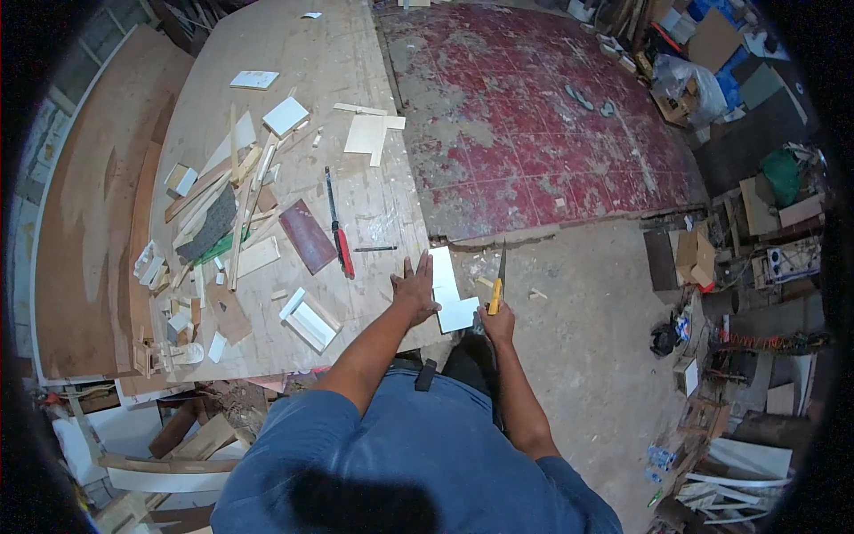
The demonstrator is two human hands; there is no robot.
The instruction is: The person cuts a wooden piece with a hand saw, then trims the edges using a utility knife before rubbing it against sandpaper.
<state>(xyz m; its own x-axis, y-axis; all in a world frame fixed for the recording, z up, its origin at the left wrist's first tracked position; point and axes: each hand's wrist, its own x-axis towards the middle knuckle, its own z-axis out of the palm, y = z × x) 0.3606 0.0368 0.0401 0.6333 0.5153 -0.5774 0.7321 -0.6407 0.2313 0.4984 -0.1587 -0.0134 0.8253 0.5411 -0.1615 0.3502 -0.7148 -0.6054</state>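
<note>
My left hand (pixel 415 292) lies with its fingers spread at the table's right edge, touching the left side of a white L-shaped board (pixel 447 285). Part of that board sticks out past the edge. Just right of the board, my right hand (pixel 496 322) is wrapped round the yellow handle of a handsaw (pixel 496 294), whose narrow blade points forward, away from me. A red-handled tool (pixel 342 251) with a dark shaft and a thin black pen-like item (pixel 375 249) lie on the table left of my left hand.
On the wooden table (pixel 356 311) are a dark red block (pixel 308 236), a white-topped piece (pixel 310 319), a pale cut panel (pixel 365 135) and several wood scraps. Red tiled floor (pixel 534 125) lies beyond its right edge. Piled boxes and boards line the far right.
</note>
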